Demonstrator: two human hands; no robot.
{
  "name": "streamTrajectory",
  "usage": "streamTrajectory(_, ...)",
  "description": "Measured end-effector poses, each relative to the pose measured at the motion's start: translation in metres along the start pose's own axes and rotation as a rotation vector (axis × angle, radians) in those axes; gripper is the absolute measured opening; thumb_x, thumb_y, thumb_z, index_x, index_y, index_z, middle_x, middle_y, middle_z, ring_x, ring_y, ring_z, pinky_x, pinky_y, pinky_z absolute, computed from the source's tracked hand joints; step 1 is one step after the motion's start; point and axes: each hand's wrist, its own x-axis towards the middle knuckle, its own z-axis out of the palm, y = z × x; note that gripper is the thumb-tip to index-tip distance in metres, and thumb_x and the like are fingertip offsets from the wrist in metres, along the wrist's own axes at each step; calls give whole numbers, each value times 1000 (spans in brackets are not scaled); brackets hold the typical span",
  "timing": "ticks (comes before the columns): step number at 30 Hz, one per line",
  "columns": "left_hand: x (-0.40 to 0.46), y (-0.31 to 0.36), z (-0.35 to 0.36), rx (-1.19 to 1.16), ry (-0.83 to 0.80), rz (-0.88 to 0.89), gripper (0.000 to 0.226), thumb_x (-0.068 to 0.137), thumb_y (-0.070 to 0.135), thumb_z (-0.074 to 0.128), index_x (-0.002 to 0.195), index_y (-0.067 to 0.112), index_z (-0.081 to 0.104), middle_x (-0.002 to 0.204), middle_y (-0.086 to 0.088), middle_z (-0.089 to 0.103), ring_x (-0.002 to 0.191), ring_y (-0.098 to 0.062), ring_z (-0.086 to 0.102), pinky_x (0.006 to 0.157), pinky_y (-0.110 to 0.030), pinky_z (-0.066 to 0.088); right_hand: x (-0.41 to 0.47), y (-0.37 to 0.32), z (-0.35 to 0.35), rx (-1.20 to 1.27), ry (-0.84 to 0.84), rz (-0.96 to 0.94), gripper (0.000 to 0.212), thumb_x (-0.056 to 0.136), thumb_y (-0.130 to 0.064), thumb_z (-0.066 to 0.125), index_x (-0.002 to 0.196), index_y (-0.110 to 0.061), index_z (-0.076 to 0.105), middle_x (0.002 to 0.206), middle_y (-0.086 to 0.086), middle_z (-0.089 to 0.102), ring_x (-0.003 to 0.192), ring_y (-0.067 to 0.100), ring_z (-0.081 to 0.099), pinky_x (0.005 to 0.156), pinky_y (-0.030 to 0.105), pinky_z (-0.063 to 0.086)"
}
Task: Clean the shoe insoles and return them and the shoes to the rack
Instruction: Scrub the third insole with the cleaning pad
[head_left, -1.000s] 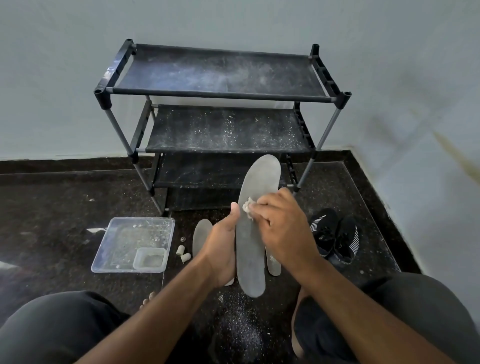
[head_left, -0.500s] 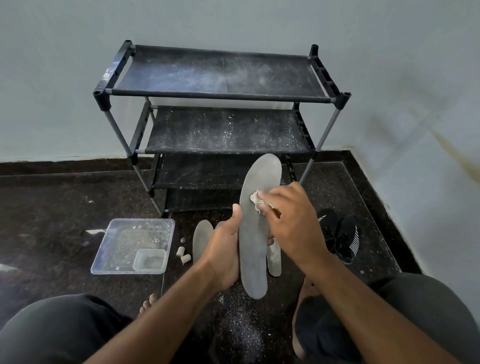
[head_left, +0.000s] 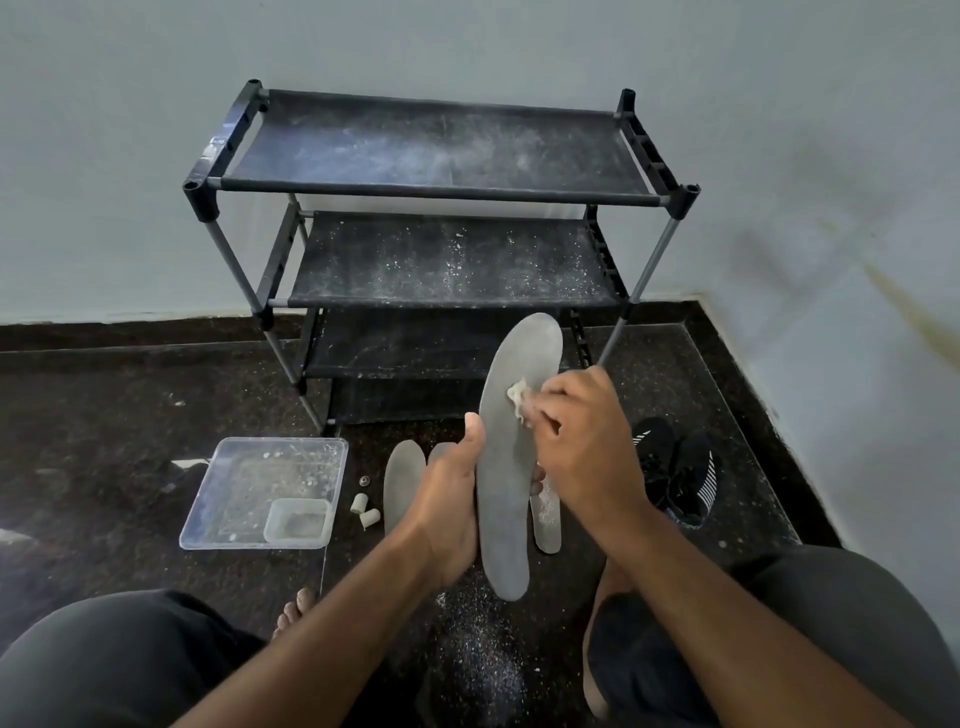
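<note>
A long grey insole (head_left: 506, 499) stands nearly upright in front of me, toe end up. My left hand (head_left: 449, 512) grips its left edge around the middle, thumb on the front face. My right hand (head_left: 584, 441) pinches a small whitish wad (head_left: 518, 397) and presses it against the insole's upper half. More grey insoles lie on the floor behind: one (head_left: 402, 483) left of my left hand, another (head_left: 548, 519) partly hidden under my right wrist. A pair of black shoes (head_left: 675, 475) with white stripes sits on the floor at the right.
A black three-shelf shoe rack (head_left: 441, 192), dusted with white powder, stands against the wall ahead. A clear plastic tray (head_left: 249, 488) holding a small container lies on the dark floor at the left, with small white pieces (head_left: 366, 512) beside it. White powder covers the floor between my knees.
My right hand with the wad has slid up the insole toward the toe end. My left hand and the insole rose slightly and kept the same grip.
</note>
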Motion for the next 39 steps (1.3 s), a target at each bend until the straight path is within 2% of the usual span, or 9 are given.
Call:
streamTrajectory(3, -1, 1, -2, 10, 0, 0, 67, 110, 54, 25, 130, 7, 68, 116, -17, 76, 102, -24, 74, 86, -36, 60, -7, -5, 4, 11, -2, -13, 17, 94, -14, 67, 80, -8, 75, 79, -3, 54, 85, 15, 44, 72, 25, 43)
streamTrajectory(7, 0, 4, -5, -117, 15, -33, 66, 109, 55, 28, 136, 7, 65, 128, -18, 72, 121, -29, 69, 108, -47, 50, -24, -15, 16, 21, -108, -144, 18, 95, -14, 63, 82, -6, 72, 80, -2, 55, 83, 16, 45, 67, 38, 47)
streamTrajectory(12, 1, 3, -3, -49, 18, -19, 63, 110, 54, 26, 126, 14, 73, 120, -17, 75, 101, -23, 75, 85, -36, 60, -1, -1, 5, 18, 32, -10, 11, 92, -12, 71, 82, -10, 76, 79, -4, 57, 84, 16, 46, 73, 26, 42)
streamTrajectory(18, 2, 7, -6, -169, 35, -52, 66, 109, 56, 31, 135, 6, 66, 130, -20, 71, 122, -30, 68, 107, -47, 50, -22, -15, 16, 1, -105, -178, 15, 95, -11, 64, 82, -6, 71, 81, -2, 55, 82, 17, 44, 66, 37, 46)
streamTrajectory(24, 1, 5, -5, -58, 10, -50, 70, 108, 58, 30, 132, 5, 69, 114, -21, 73, 95, -26, 73, 86, -38, 59, 4, 4, 1, 20, 41, 21, 8, 91, -13, 71, 89, -11, 77, 83, -5, 61, 87, 12, 46, 73, 16, 41)
streamTrajectory(30, 2, 7, -7, -70, -20, -62, 72, 106, 62, 33, 130, 6, 71, 116, -24, 71, 97, -28, 70, 96, -43, 56, 4, 7, -1, 128, 58, 129, 19, 87, -12, 75, 106, -11, 74, 95, -4, 66, 95, 13, 51, 84, 12, 40)
streamTrajectory(32, 2, 7, -6, -69, -12, -58, 69, 108, 59, 31, 133, 7, 69, 118, -21, 73, 99, -27, 73, 91, -40, 57, 1, 2, 1, 97, 54, 67, 6, 88, -11, 74, 93, -10, 76, 89, -3, 63, 89, 13, 48, 81, 5, 35)
streamTrajectory(36, 2, 10, -7, -146, -6, -69, 65, 109, 55, 29, 137, 8, 65, 127, -17, 73, 115, -27, 72, 93, -40, 58, -14, -13, 13, 48, -63, -140, 11, 94, -11, 68, 88, -5, 75, 83, -1, 56, 85, 12, 43, 76, 13, 34)
streamTrajectory(39, 3, 8, -9, -93, -14, -58, 66, 109, 56, 29, 134, 9, 67, 122, -17, 75, 106, -26, 74, 90, -38, 58, -6, -5, 10, 27, -28, -109, 11, 94, -11, 67, 87, -7, 75, 83, -1, 56, 86, 14, 44, 75, 17, 38)
